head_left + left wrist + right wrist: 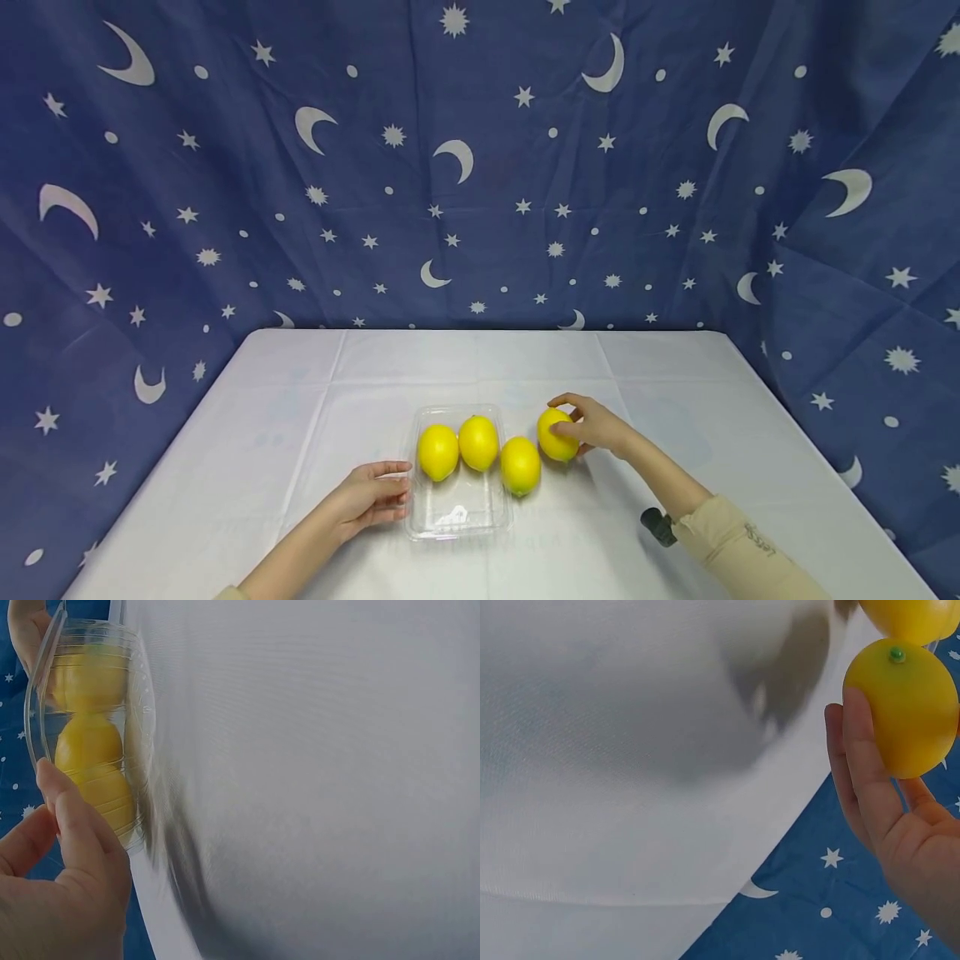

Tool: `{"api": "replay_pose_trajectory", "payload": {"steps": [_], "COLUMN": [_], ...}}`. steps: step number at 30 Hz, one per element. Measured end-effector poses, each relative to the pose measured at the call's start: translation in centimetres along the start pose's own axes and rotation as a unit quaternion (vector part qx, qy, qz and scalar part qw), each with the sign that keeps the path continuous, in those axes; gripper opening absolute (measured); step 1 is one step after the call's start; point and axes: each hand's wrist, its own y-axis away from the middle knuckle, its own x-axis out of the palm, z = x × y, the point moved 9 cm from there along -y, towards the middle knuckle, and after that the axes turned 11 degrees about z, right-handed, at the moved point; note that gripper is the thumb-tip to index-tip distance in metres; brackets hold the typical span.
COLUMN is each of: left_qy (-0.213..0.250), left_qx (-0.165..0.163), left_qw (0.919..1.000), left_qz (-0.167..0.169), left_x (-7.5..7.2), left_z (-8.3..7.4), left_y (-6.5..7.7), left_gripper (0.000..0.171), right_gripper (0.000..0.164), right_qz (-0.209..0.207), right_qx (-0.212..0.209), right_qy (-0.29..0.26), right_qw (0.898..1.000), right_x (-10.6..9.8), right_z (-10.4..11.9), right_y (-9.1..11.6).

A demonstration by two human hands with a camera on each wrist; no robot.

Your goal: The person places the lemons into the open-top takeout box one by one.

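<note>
A clear plastic container [459,523] sits on the table with two yellow lemons, one lemon [438,452] at its left and another lemon [478,442] nearer its far right corner. A third lemon [520,466] is at the container's right edge, overlapping the rim in the head view. My left hand [372,498] holds the container's left side, fingertips and thumb at the rim. To the right, my right hand [596,427] grips a fourth lemon [555,435] between thumb and fingers. That lemon's green stem end [897,654] shows in the right wrist view.
A white cloth covers the table [300,400]. Behind it and at both sides hangs a blue curtain [480,175] with moons and stars. A small dark object [657,527] shows under the right wrist, by the sleeve [738,546].
</note>
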Motion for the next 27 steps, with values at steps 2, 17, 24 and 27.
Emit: {"api": "replay_pose_trajectory", "payload": {"steps": [2, 17, 24, 27], "left_qy": [0.002, 0.003, 0.006, 0.007], "left_qx": [-0.003, -0.001, 0.004, 0.005], "left_qw": [1.0, 1.0, 0.9999, 0.9998], "left_qz": [-0.001, 0.008, 0.015, 0.018], "left_x": [0.0, -0.1, 0.0, 0.0], "left_z": [0.1, 0.3, 0.3, 0.2], "left_y": [0.0, 0.2, 0.1, -0.1], "left_gripper": [0.054, 0.053, 0.053, 0.052], "right_gripper": [0.049, 0.047, 0.046, 0.046], "right_qz": [0.0, -0.028, -0.039, -0.044], "right_qx": [-0.004, -0.023, -0.041, -0.046], "right_qy": [-0.004, -0.033, -0.041, -0.045], "right_qw": [1.0, 0.999, 0.998, 0.997], "right_x": [0.0, -0.3, -0.1, -0.2], "right_z": [0.1, 0.4, 1.1, 1.6], "right_y": [0.0, 0.5, 1.0, 1.2]}}
